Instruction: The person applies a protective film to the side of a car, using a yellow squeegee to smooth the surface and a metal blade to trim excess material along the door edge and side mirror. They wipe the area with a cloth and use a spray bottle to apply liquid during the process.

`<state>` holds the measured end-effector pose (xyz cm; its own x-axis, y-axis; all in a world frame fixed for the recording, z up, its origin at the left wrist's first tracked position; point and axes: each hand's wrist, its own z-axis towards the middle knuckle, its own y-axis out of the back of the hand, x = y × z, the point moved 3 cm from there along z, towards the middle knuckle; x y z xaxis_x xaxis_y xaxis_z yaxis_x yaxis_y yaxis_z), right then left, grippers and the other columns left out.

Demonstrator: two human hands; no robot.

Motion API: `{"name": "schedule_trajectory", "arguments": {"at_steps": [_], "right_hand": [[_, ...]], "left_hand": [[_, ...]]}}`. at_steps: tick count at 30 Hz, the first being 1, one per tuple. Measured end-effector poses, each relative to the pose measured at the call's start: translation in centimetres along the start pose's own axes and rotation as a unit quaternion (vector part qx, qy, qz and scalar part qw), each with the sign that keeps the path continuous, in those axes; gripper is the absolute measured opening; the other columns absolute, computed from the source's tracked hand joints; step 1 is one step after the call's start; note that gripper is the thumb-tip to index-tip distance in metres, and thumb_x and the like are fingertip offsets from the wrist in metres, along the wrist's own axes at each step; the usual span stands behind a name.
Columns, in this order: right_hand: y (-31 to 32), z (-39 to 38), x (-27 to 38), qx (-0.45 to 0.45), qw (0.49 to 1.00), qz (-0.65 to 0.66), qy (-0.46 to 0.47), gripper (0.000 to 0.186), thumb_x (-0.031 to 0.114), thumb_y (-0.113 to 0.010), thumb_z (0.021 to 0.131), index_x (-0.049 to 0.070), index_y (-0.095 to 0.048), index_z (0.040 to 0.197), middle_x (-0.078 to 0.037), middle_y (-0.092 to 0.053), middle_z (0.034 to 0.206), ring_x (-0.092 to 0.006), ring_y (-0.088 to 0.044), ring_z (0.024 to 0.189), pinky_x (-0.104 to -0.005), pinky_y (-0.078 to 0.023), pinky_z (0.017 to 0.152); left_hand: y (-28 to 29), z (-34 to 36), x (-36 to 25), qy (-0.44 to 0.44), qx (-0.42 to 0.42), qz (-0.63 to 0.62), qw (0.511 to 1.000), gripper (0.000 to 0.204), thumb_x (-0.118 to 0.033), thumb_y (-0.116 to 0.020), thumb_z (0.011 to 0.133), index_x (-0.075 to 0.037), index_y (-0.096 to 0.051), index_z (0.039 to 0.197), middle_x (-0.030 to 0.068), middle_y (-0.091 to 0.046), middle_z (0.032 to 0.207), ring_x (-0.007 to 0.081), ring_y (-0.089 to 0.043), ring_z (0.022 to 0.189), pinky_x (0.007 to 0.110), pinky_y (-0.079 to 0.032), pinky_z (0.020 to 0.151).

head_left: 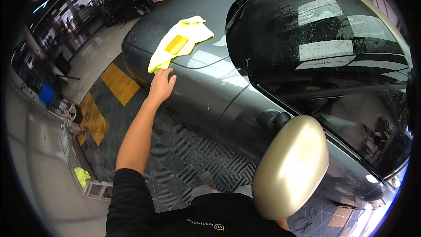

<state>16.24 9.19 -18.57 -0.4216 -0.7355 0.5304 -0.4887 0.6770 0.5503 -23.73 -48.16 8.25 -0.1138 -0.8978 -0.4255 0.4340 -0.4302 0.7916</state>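
My left arm stretches forward to the front fender of a glossy grey car (206,83). At its end, my left hand (162,87) has its fingertips at the near edge of a bright yellow towel (186,28), with the thumb held apart. A darker yellow, flat rectangular piece (176,44) lies on top of the towel. A pale strip shows just beyond the fingertips; whether they touch it I cannot tell. My right hand is out of sight; only a bit of skin shows below the gold side mirror (293,166).
The side mirror juts out close to my body on the right. Water drops speckle the dark windshield (280,35). On the left, another yellow cloth (82,176) rests by a pale metal frame (97,190). Grey floor tiles with yellow patches (119,83) lie beside the car.
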Motion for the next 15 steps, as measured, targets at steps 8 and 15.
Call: {"name": "schedule_trajectory", "arguments": {"at_steps": [8, 15], "right_hand": [[-3.7, 1.6, 11.9, -0.070, 0.996, -0.004, -0.055, 0.040, 0.022, -0.066, 0.089, 0.003, -0.064, 0.124, -0.022, -0.070, 0.111, -0.0391, -0.067, 0.104, -0.0430, -0.052, 0.091], [-2.9, 1.1, 25.6, -0.090, 0.991, 0.079, 0.066, 0.037, 0.021, -0.064, 0.092, 0.003, -0.064, 0.124, -0.020, -0.070, 0.108, -0.0369, -0.068, 0.101, -0.0414, -0.053, 0.089]], "left_hand": [[-2.6, 14.5, 3.9, 0.040, 0.079, 0.146, 0.985, 0.066, -0.039, -0.065, 0.089, -0.004, -0.049, 0.143, 0.0229, -0.054, 0.136, 0.0405, -0.053, 0.122, 0.047, -0.044, 0.104], [3.6, 21.5, 9.4, 0.134, 0.130, -0.405, 0.895, 0.056, -0.035, -0.063, 0.092, -0.003, -0.056, 0.136, 0.0102, -0.064, 0.117, 0.0185, -0.059, 0.100, 0.032, -0.049, 0.085]]}}
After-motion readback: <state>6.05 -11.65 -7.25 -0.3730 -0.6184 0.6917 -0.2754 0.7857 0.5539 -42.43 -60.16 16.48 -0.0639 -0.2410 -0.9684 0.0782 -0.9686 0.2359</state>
